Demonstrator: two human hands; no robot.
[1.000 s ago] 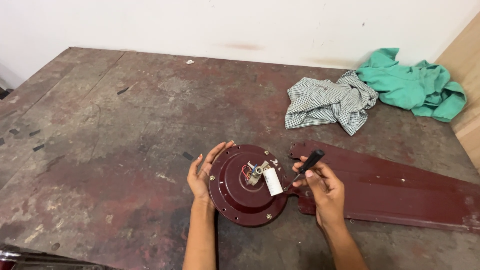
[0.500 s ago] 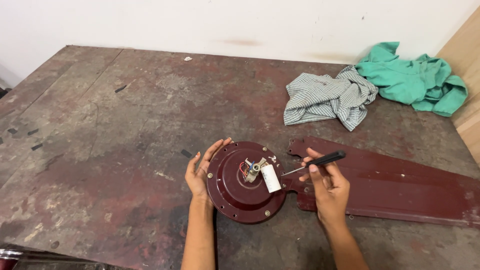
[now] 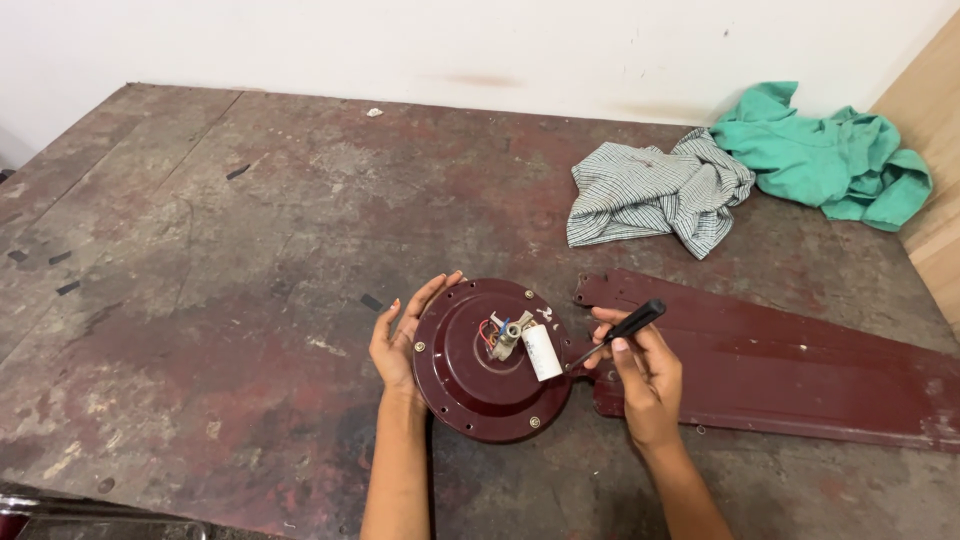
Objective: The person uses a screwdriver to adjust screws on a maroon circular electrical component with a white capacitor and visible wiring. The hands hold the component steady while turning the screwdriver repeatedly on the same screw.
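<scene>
A round maroon fan motor housing [image 3: 480, 385] lies on the worn table [image 3: 220, 260], with a white cylindrical capacitor [image 3: 542, 353] and coloured wires at its hub. My left hand [image 3: 403, 338] cups the housing's left rim, fingers spread against it. My right hand [image 3: 640, 372] grips a black-handled screwdriver [image 3: 620, 332], its tip pointing at the housing's right edge beside the capacitor. A long maroon fan blade [image 3: 780, 365] stretches to the right from the housing, under my right hand.
A striped grey-white cloth [image 3: 655, 195] and a green cloth [image 3: 830, 155] lie bunched at the back right. A white wall runs along the table's far edge, and a wooden board [image 3: 935, 170] stands at the right.
My right hand has turned the screwdriver from steep to nearly level and brought its tip toward the housing's right edge. My left hand stays on the rim.
</scene>
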